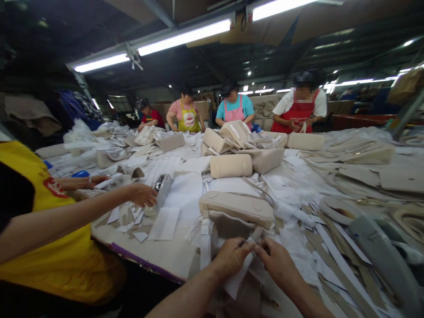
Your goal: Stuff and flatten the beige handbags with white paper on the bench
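Observation:
My left hand [232, 256] and my right hand [278, 260] meet at the table's near edge, both pinching a white paper strip [236, 278] that hangs down between them. Just beyond my fingers stands a beige handbag [236, 207] with its strap looping to the right. White tape strips hang from its front.
A co-worker in a yellow apron [59, 247] at my left reaches a hand [142, 194] to a grey tool [162, 187]. Several people in aprons stand along the far side. Beige bags [232, 165], white paper scraps and strips [331, 247] cover the table.

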Action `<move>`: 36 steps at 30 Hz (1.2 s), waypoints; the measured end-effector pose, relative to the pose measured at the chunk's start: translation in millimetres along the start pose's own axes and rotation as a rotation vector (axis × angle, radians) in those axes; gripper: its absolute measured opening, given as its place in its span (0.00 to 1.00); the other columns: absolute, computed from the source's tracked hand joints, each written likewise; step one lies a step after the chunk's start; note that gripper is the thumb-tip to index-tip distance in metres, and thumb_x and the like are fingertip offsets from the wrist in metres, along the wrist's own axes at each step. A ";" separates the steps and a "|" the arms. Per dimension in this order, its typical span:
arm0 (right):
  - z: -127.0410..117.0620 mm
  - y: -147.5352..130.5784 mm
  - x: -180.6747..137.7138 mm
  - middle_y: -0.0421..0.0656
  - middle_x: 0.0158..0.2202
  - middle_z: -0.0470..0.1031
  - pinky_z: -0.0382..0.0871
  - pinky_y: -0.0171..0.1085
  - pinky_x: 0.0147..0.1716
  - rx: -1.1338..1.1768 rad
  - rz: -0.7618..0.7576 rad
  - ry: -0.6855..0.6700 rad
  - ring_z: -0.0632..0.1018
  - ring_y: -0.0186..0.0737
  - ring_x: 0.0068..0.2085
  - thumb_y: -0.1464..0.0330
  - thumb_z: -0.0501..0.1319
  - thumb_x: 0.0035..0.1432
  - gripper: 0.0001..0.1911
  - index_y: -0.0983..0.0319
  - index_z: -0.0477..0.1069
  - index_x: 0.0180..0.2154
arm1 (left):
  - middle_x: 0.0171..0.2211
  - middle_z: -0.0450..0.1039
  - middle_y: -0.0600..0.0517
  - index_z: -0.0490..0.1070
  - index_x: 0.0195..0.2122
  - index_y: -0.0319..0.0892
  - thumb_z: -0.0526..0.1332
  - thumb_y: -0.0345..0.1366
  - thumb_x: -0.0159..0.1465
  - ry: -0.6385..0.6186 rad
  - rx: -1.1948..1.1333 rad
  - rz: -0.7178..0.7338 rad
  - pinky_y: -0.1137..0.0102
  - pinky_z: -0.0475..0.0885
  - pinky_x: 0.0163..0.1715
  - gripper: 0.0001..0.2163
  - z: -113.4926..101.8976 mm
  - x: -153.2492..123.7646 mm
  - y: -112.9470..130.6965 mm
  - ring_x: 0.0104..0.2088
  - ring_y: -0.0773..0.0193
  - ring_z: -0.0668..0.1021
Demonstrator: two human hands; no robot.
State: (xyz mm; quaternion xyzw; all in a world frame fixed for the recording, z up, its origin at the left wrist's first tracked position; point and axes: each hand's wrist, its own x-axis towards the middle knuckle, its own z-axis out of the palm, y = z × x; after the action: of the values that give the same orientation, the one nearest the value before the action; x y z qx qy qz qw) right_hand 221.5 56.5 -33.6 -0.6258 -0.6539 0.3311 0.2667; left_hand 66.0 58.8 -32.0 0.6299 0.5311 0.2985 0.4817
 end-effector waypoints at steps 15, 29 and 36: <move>-11.4 16.6 -12.9 0.34 0.23 0.70 0.65 0.37 0.35 0.429 -0.125 -0.098 0.74 0.37 0.28 0.67 0.53 0.52 0.23 0.62 0.53 0.50 | 0.19 0.64 0.55 0.70 0.30 0.38 0.56 0.50 0.56 0.004 -0.178 -0.197 0.74 0.63 0.15 0.18 5.0 6.3 4.0 0.17 0.68 0.66; 23.4 31.5 -1.2 0.46 0.35 0.77 0.69 0.40 0.32 -0.140 -0.350 0.264 0.78 0.44 0.34 0.68 0.47 0.61 0.22 0.64 0.52 0.57 | 0.16 0.65 0.56 0.69 0.31 0.38 0.56 0.48 0.59 -0.022 -0.237 -0.286 0.74 0.62 0.11 0.15 1.0 14.0 11.4 0.12 0.70 0.66; 15.0 30.5 4.7 0.46 0.32 0.73 0.64 0.41 0.34 -0.654 -0.758 0.493 0.73 0.42 0.32 0.73 0.50 0.60 0.19 0.63 0.62 0.54 | 0.19 0.67 0.56 0.67 0.33 0.40 0.58 0.51 0.57 -0.013 -0.258 -0.268 0.75 0.62 0.11 0.17 -2.2 12.3 16.1 0.13 0.70 0.68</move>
State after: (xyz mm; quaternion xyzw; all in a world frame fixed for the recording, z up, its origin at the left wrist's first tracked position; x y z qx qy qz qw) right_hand 229.2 59.5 -66.8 -0.4560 -0.8202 -0.1639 0.3041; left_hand 73.4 71.6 -18.1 0.4885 0.5643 0.2934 0.5974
